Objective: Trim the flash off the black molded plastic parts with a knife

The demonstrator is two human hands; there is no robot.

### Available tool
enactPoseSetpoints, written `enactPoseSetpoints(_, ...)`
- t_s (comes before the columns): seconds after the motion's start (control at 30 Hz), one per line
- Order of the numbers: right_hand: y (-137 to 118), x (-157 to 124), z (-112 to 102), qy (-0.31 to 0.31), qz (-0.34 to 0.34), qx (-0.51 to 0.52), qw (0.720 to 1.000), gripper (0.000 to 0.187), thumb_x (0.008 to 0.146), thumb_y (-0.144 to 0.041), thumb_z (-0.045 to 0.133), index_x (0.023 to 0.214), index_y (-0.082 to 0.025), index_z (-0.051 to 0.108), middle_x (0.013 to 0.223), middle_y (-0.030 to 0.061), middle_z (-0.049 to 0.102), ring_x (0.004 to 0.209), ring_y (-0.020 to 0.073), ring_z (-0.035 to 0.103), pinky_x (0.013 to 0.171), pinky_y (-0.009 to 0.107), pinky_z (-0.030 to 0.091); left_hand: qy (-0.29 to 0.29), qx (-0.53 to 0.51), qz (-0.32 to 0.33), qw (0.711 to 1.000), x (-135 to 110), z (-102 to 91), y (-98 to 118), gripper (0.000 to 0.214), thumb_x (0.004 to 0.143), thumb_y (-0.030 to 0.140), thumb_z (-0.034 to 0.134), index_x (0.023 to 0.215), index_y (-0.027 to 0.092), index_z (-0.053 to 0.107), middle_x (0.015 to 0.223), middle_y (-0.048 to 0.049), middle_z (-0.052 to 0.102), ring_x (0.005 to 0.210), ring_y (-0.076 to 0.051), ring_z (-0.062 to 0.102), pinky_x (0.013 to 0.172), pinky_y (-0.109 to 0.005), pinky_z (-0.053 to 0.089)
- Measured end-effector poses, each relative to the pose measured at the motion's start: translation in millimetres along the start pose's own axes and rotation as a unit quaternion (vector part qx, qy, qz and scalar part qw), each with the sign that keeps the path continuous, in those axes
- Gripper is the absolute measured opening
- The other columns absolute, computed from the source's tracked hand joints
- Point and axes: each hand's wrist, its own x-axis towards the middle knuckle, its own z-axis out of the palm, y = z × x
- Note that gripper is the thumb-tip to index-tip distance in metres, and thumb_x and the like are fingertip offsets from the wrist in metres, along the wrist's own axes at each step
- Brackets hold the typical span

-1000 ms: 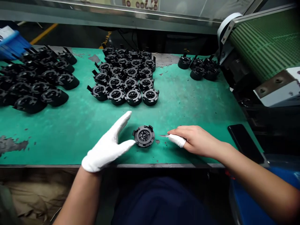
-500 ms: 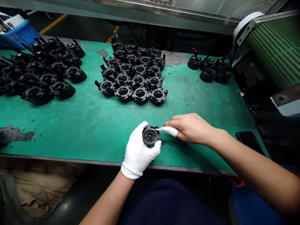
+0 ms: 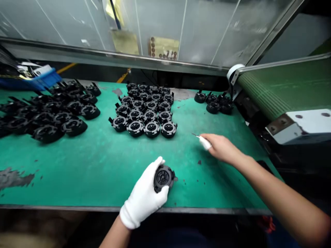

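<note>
My left hand (image 3: 147,191), in a white glove, is closed around a round black plastic part (image 3: 163,177) near the front of the table. The part's ribbed round face is turned up, and a small tab sticks out on its right. My right hand (image 3: 219,146) is bare except for a white covering on the thumb. It grips a small thin blade (image 3: 195,135), pointing left and held apart from the part. The blade's handle is hidden in my fingers. Beyond my hands, similar black parts (image 3: 151,128) stand in rows.
More black parts (image 3: 46,132) crowd the left of the green table (image 3: 103,175), and a small group (image 3: 213,106) stands at the back right. A blue bin (image 3: 46,80) is at the far left. A green conveyor belt (image 3: 289,82) with a white end block (image 3: 310,124) borders the right.
My right hand has drawn the blade away from the black part, to the right. My left hand still holds the part. The camera view has tilted up, showing more of the back panel.
</note>
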Motion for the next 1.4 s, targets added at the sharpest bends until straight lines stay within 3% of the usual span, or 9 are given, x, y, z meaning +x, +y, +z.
enactPoseSetpoints(0.13,-18,-41,15,-0.001,-0.080,0.105,0.991,0.051,0.090,-0.012,0.050,0.140,-0.023,0.055,0.132,0.0065,0.069,0.113,0.0205,0.067,0.092,0.032,0.055,-0.104,-0.002,0.030,0.994,-2,-33.2,-11,0.074,0.080,0.014,0.060,0.150,0.029,0.039,0.151,-0.0056,0.051,0.139,-0.028,0.051,0.117,-0.049,0.041)
enactPoseSetpoints(0.23,-42,-65,27,-0.030,-0.094,0.180,0.979,0.056,0.094,-0.013,0.045,0.148,-0.026,0.047,0.141,0.0055,0.062,0.122,0.0228,0.063,0.100,0.038,0.053,-0.094,-0.053,-0.020,0.994,-9,-41.4,-10,0.067,0.089,0.025,0.059,0.152,0.031,0.036,0.157,-0.0055,0.044,0.144,-0.027,0.043,0.120,-0.048,0.037)
enactPoseSetpoints(0.3,-57,-72,31,-0.062,-0.086,0.182,0.978,0.050,0.098,-0.019,0.043,0.147,-0.025,0.050,0.138,0.0065,0.065,0.119,0.0238,0.065,0.098,0.039,0.054,-0.050,-0.062,-0.059,0.995,-15,-33.9,-4,0.074,0.088,0.039,0.066,0.153,0.028,0.032,0.160,-0.0085,0.038,0.147,-0.028,0.038,0.122,-0.049,0.035)
enactPoseSetpoints(0.4,-77,-71,33,-0.092,-0.087,0.169,0.977,0.043,0.102,-0.028,0.041,0.142,-0.023,0.057,0.124,0.0081,0.072,0.107,0.0239,0.069,0.090,0.037,0.055,-0.007,-0.031,-0.071,0.997,-24,-12.9,6,0.098,0.073,0.054,0.080,0.152,0.023,0.031,0.159,-0.0143,0.037,0.148,-0.033,0.037,0.122,-0.052,0.033)
enactPoseSetpoints(0.53,-95,-66,30,-0.110,-0.095,0.125,0.981,0.042,0.100,-0.029,0.046,0.140,-0.026,0.059,0.109,0.0057,0.075,0.098,0.0239,0.070,0.080,0.035,0.053,0.016,-0.019,-0.063,0.998,-28,5.3,10,0.094,0.073,0.057,0.079,0.148,0.022,0.036,0.150,-0.0152,0.048,0.141,-0.032,0.047,0.119,-0.050,0.040)
enactPoseSetpoints(1.0,-113,-77,30,-0.146,-0.075,0.038,0.986,0.059,0.086,-0.013,0.049,0.143,-0.027,0.055,0.099,0.0028,0.071,0.085,0.0221,0.068,0.065,0.031,0.045,0.057,-0.024,-0.009,0.998,-26,13.7,-1,0.093,0.071,0.057,0.081,0.146,0.020,0.042,0.142,-0.0149,0.057,0.132,-0.031,0.056,0.114,-0.048,0.046)
enactPoseSetpoints(1.2,-126,-86,27,-0.147,-0.052,0.029,0.987,0.063,0.085,-0.010,0.047,0.147,-0.022,0.052,0.103,0.0061,0.070,0.086,0.0223,0.068,0.066,0.031,0.047,0.066,-0.025,0.005,0.998,-26,16.5,-3,0.093,0.070,0.057,0.082,0.146,0.021,0.042,0.142,-0.0151,0.057,0.132,-0.031,0.056,0.114,-0.048,0.046)
enactPoseSetpoints(1.4,-140,-91,26,-0.174,0.003,0.042,0.984,0.064,0.086,-0.011,0.044,0.148,-0.024,0.051,0.106,0.0069,0.072,0.084,0.0239,0.070,0.070,0.034,0.051,0.051,-0.015,0.023,0.998,-20,11.6,-7,0.101,0.066,0.062,0.081,0.147,0.017,0.041,0.143,-0.0165,0.056,0.133,-0.030,0.055,0.115,-0.045,0.044)
